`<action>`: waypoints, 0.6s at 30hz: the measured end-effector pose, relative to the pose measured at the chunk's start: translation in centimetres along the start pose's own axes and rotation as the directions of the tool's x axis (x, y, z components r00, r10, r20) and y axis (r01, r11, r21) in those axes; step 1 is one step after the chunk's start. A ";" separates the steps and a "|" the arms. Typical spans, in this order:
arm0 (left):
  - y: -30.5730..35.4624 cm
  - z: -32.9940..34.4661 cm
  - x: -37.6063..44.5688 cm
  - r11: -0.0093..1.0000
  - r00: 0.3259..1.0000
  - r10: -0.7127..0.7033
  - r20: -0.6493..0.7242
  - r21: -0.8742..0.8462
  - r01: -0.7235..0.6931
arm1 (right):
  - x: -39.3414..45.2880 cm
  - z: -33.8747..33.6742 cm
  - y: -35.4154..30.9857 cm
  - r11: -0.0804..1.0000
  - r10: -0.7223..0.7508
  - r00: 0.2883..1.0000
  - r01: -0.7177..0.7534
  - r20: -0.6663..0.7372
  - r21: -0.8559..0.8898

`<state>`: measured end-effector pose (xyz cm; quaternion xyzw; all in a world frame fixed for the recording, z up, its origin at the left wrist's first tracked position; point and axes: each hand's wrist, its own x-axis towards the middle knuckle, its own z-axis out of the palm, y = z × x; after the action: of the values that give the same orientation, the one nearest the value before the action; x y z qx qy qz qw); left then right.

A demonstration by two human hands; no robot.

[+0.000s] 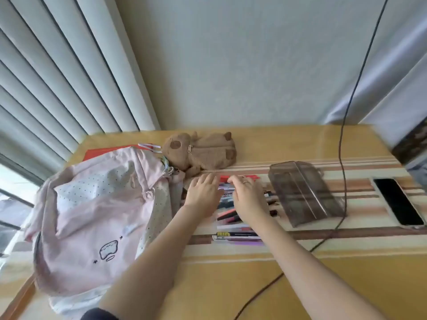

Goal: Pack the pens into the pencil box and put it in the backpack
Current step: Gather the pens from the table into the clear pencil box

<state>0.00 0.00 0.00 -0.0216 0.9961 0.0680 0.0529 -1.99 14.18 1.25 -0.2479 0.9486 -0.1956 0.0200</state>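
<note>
Pens (pixel 233 224) lie in a loose pile on the striped middle of the desk (pixel 346 273). Left hand (pixel 203 192) and right hand (pixel 248 195) rest flat on the pile, fingers spread, gripping nothing. Pink backpack (pixel 92 215) lies slumped just left of the pens. Brown plush pencil box (pixel 203 151) sits behind the hands, near the wall. Smoky transparent holder (pixel 302 192) lies on its side to the right, beside a dark phone (pixel 398 202); a black cable (pixel 342 158) crosses the desk.
</note>
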 end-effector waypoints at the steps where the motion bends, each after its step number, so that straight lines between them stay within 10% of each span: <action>1: 0.2 1.4 0.4 1.000 1.000 -0.007 0.014 -0.001 0.007 | 0.2 1.4 0.4 0.999 -0.016 0.999 0.018 0.029 -0.043; 12: -0.7 11.4 3.1 0.929 0.917 -0.031 -0.398 -0.351 -0.121 | 3.0 11.2 3.1 0.988 -0.125 0.902 0.074 -0.414 -0.136; 18: -0.5 10.7 1.2 0.804 0.803 -0.173 -0.570 -0.554 -0.219 | 2.1 10.6 3.0 0.991 -0.127 0.916 0.098 -0.381 -0.095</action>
<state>-0.05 0.97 -10.76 -0.0446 0.8885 0.3668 -0.2722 -3.79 11.71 -9.57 -0.2592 0.9247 -0.2062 -0.1877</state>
